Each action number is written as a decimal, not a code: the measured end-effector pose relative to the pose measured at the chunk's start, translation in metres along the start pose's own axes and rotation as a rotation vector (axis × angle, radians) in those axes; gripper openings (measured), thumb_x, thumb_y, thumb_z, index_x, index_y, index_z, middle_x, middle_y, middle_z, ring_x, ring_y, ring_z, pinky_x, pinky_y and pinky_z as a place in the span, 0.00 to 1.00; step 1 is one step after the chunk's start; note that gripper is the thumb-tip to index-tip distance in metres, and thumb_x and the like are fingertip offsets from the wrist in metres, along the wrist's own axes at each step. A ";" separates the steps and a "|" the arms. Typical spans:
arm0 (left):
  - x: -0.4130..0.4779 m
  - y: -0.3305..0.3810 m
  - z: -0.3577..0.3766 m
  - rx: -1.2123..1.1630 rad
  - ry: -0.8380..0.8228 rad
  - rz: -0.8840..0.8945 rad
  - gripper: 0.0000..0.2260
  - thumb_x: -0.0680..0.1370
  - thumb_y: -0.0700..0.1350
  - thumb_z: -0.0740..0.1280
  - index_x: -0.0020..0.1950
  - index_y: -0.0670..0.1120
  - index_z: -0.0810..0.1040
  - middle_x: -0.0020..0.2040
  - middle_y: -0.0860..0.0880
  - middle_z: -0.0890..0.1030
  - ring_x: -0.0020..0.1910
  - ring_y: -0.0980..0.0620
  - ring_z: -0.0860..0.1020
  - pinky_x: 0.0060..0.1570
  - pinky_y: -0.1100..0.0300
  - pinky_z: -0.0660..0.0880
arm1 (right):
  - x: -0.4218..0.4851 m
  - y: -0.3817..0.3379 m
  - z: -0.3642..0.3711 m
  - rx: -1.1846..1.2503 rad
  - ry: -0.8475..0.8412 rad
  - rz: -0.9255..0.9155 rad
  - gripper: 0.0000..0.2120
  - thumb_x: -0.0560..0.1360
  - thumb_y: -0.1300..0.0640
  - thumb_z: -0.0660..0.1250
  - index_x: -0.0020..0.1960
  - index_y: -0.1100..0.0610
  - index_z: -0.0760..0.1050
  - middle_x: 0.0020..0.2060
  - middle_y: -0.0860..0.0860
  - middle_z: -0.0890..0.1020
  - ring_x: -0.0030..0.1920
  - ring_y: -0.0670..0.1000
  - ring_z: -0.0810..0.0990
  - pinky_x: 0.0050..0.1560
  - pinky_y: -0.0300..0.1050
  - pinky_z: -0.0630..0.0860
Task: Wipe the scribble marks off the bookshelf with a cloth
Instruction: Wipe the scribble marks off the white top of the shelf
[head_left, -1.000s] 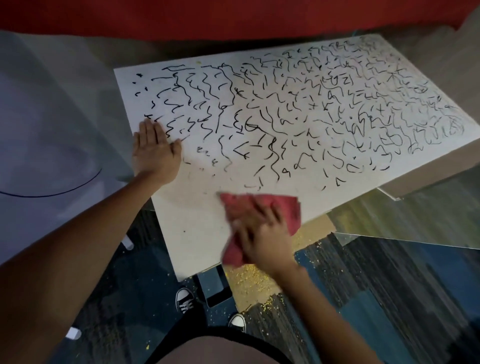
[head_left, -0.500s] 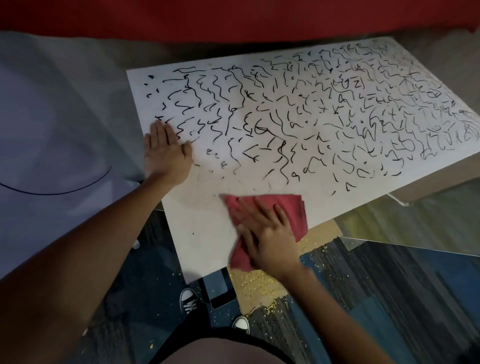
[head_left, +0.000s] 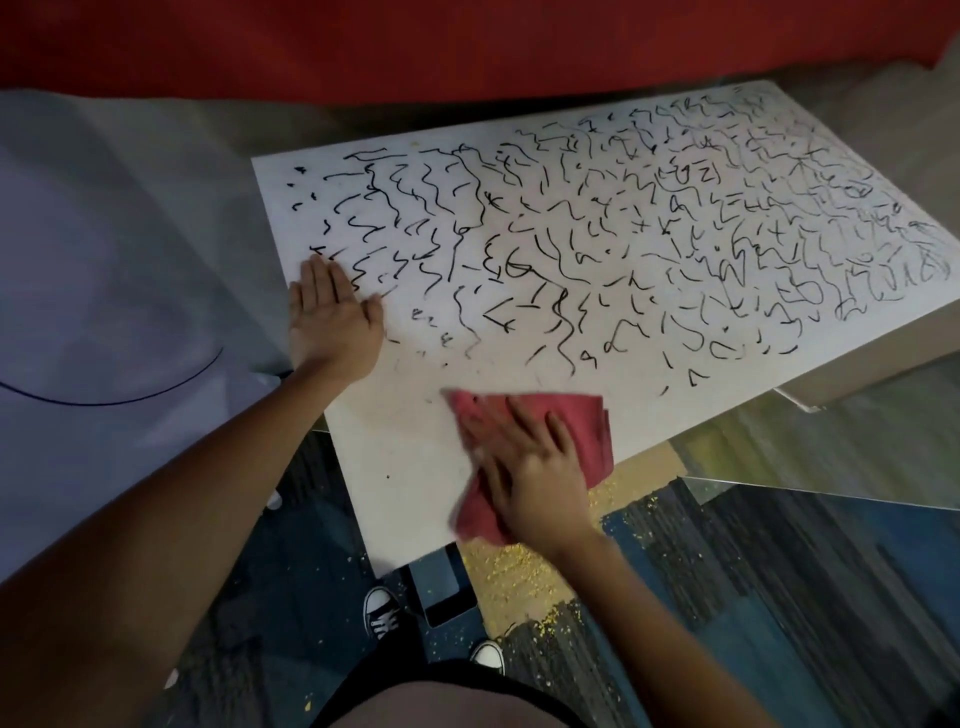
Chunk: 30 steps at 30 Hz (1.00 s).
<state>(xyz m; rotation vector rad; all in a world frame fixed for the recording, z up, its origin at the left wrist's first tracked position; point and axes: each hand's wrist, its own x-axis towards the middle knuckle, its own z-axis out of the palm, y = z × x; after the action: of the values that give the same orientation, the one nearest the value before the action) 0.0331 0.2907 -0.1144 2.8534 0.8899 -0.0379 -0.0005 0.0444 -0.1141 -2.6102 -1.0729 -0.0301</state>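
1. At the far left lies a pale grey sheet (head_left: 104, 291) with one thin dark curved line drawn on it, next to the left edge of the panel.
2. The left hand (head_left: 332, 317) lies palm-down on the left edge of the white flat bookshelf panel (head_left: 410, 483), fingers straight and close together, holding nothing.
3. Black scribble marks (head_left: 623, 234) cover the panel from the far-left corner across to the right edge. The near-left corner shows plain white with a few faint specks.
4. A red folded cloth (head_left: 587, 431) lies flat on the panel at the near edge, right of the plain corner and just below the lowest marks.
5. The right hand (head_left: 535, 478) presses on the cloth, fingers spread and extended over it, pointing to the far left.
6. Below the near-left corner, two black-and-white sneakers (head_left: 382, 613) stand on blue-grey carpet scattered with yellow crumbs (head_left: 519, 566).
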 end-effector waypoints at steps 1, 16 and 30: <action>0.000 0.000 -0.001 0.000 -0.004 0.001 0.28 0.84 0.52 0.46 0.77 0.35 0.46 0.78 0.36 0.46 0.77 0.41 0.45 0.74 0.51 0.41 | 0.016 0.007 -0.003 0.007 -0.037 0.036 0.21 0.79 0.48 0.50 0.70 0.46 0.69 0.66 0.45 0.75 0.69 0.55 0.71 0.68 0.63 0.63; 0.003 0.001 -0.001 0.000 -0.028 -0.022 0.28 0.84 0.52 0.44 0.77 0.35 0.45 0.78 0.37 0.45 0.77 0.42 0.43 0.74 0.51 0.40 | -0.024 -0.047 0.023 0.056 -0.077 -0.488 0.19 0.74 0.49 0.59 0.63 0.44 0.76 0.65 0.42 0.76 0.68 0.49 0.70 0.67 0.54 0.61; 0.002 0.000 -0.002 -0.029 -0.028 -0.019 0.28 0.84 0.52 0.45 0.77 0.35 0.45 0.78 0.37 0.46 0.78 0.43 0.43 0.74 0.51 0.40 | -0.008 -0.051 0.019 0.091 -0.088 -0.511 0.18 0.75 0.48 0.56 0.61 0.44 0.78 0.63 0.42 0.77 0.68 0.50 0.71 0.67 0.66 0.63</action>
<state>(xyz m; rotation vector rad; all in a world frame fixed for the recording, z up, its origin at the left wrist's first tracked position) 0.0353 0.2922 -0.1127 2.8112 0.9044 -0.0667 -0.0434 0.0785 -0.1193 -2.2097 -1.7002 0.0177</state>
